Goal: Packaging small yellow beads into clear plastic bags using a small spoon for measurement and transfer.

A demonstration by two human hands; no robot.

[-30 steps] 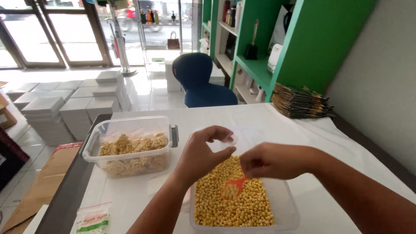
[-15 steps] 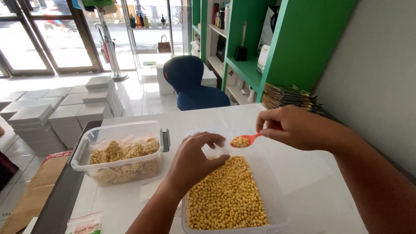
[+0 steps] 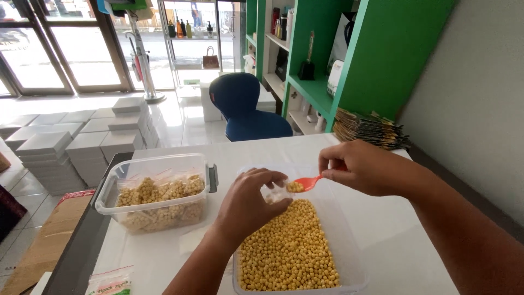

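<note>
A clear lidded tub [image 3: 155, 194] of filled bags sits at left. The left hand [image 3: 248, 205] pinches a small clear bag [image 3: 274, 192] over the tray of yellow beans [image 3: 289, 248]. The right hand [image 3: 363, 166] grips an orange spoon [image 3: 305, 183], its loaded bowl at the bag's mouth.

A loaded orange spoon [image 3: 307, 183] tips yellow beans into a small clear bag [image 3: 274, 192].
</note>
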